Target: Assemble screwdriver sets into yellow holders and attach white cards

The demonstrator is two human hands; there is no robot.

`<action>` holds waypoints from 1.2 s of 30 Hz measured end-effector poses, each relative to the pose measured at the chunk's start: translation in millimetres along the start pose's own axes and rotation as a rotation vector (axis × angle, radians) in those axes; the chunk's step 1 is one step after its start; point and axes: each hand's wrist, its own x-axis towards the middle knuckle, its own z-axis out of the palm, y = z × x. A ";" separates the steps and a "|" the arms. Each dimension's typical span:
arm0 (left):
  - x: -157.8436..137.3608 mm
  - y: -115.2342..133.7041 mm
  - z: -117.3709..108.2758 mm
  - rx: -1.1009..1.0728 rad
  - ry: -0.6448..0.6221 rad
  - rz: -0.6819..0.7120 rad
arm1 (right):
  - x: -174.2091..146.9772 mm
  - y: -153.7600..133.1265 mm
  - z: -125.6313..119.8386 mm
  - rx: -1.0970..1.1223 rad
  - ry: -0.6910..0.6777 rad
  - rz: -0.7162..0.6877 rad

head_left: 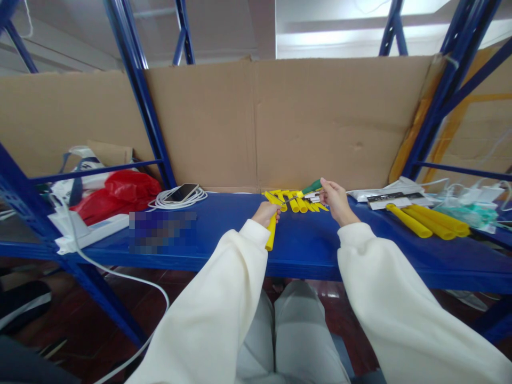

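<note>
Brown cardboard panels (204,122) behind a blue metal rack (138,88), dark red floor (138,293) below, bright light (340,41) beyond.

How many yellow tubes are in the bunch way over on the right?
3 that I can see: a left tube, a middle tube and a right tube, close together on the blue shelf. Another could be hidden underneath.

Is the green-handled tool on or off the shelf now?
Off: the right hand holds the tool up, its shaft slanting toward the left hand.
</note>
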 end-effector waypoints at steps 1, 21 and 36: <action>0.4 -0.1 0.0 0.004 0.001 -0.006 | -0.1 -0.2 -0.2 0.001 -0.002 0.011; 1.8 -0.3 0.1 0.016 -0.004 -0.002 | -3.6 -7.1 -0.9 0.157 -0.163 0.042; 2.1 -0.7 0.0 0.006 -0.003 0.001 | 0.2 -0.9 -3.2 0.100 -0.072 0.003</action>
